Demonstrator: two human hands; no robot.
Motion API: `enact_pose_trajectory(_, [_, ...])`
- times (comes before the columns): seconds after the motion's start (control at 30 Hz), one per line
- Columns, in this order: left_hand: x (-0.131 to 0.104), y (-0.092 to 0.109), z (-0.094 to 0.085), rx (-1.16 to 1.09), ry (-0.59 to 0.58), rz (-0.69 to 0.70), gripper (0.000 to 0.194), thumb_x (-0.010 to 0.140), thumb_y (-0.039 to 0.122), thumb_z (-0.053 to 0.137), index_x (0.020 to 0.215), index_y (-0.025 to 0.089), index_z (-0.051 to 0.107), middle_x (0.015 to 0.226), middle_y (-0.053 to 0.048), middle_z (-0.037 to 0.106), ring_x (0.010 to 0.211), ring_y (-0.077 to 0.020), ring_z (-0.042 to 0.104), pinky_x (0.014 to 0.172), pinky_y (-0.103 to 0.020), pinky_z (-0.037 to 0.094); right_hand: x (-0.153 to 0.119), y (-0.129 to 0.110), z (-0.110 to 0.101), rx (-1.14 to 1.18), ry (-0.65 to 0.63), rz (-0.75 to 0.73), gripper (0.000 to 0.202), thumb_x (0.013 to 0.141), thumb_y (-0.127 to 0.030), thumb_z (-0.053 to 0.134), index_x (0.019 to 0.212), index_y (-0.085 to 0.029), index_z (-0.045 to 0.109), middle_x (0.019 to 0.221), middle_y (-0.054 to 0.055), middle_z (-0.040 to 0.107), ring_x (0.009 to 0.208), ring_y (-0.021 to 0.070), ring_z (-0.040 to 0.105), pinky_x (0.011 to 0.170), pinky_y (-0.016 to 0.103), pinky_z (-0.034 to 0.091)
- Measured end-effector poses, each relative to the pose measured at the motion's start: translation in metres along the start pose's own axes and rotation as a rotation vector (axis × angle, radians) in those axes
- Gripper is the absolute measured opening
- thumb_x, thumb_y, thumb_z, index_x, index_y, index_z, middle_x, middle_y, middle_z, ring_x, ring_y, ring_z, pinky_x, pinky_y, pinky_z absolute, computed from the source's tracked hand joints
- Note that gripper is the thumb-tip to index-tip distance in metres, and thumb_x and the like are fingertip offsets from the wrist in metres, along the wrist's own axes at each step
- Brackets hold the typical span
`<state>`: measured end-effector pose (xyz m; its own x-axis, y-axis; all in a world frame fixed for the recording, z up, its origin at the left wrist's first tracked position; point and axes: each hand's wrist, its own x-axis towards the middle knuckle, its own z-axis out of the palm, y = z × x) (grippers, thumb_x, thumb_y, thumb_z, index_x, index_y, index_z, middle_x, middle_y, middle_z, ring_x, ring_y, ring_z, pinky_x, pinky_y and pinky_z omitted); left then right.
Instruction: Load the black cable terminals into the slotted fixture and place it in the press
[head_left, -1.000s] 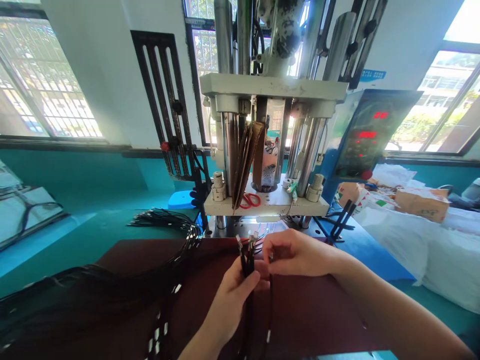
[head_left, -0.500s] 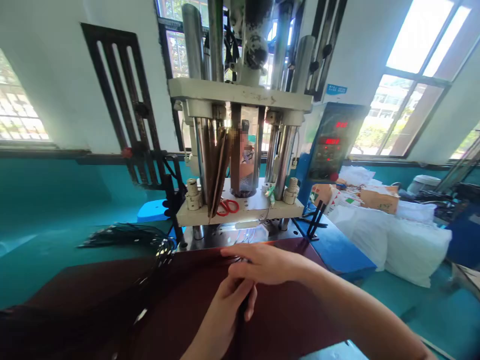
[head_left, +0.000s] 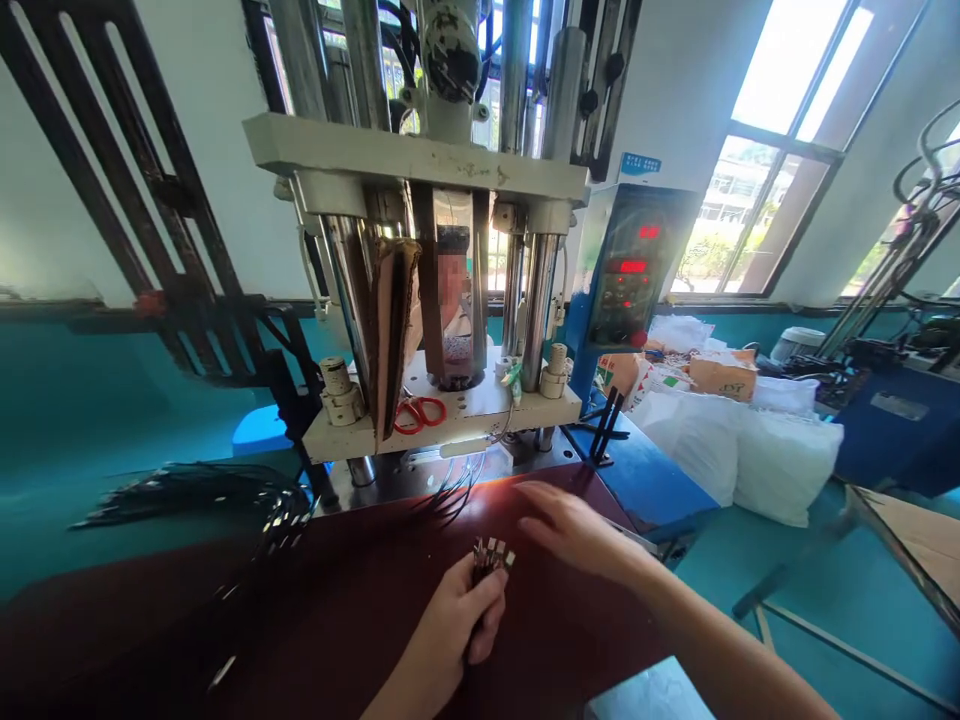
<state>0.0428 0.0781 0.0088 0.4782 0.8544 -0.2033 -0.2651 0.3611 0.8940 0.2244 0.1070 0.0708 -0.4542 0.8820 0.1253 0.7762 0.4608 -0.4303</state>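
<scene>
My left hand (head_left: 454, 620) is closed around a small bundle of black cables (head_left: 489, 556), their metal plug ends sticking up above my fingers. My right hand (head_left: 574, 528) hovers just to the right of the bundle with its fingers spread, holding nothing. Both hands are over a dark red table top (head_left: 360, 600). In front of them stands a vertical press machine (head_left: 420, 290), and several thin cables (head_left: 450, 485) run under its white lower plate.
A large pile of black cables (head_left: 202, 490) lies at the left. Red scissors (head_left: 416, 412) rest on the machine's plate. A blue control box (head_left: 626, 275) with red digits stands at right, with white bags (head_left: 757, 450) and cardboard boxes beyond. A person shows behind the machine.
My right hand has let go and moved off to the right of the bundle, fingers spread. The left hand keeps the bundle, its plug ends showing again. The view swung right and closer to the machine.
</scene>
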Motion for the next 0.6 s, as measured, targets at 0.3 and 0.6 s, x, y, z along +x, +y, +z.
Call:
enact_pose_trajectory(0.3, [0.005, -0.009, -0.001, 0.025, -0.022, -0.127, 0.03, 0.065, 0.038, 0.063, 0.069, 0.017, 0.042, 0.041, 0.007, 0.042, 0.03, -0.0037, 0.031, 0.029, -0.016, 0.018, -0.066, 0.081, 0.032, -0.591, -0.043, 0.427, 0.024, 0.07, -0.003, 0.038, 0.085, -0.014, 0.053, 0.087, 0.011, 0.06, 0.082, 0.0229, 0.058, 0.063, 0.029, 0.036])
enact_pose_trajectory(0.6, [0.007, -0.023, 0.009, 0.234, -0.017, -0.064, 0.03, 0.07, 0.043, 0.056, 0.075, 0.016, 0.044, 0.038, 0.009, 0.037, 0.032, -0.0057, 0.031, 0.032, -0.017, 0.019, -0.063, 0.047, 0.062, 0.726, -0.055, 0.552, 0.009, 0.068, -0.022, 0.038, 0.077, -0.02, 0.041, 0.055, -0.007, 0.049, 0.033, 0.0089, 0.044, 0.032, 0.019, 0.029])
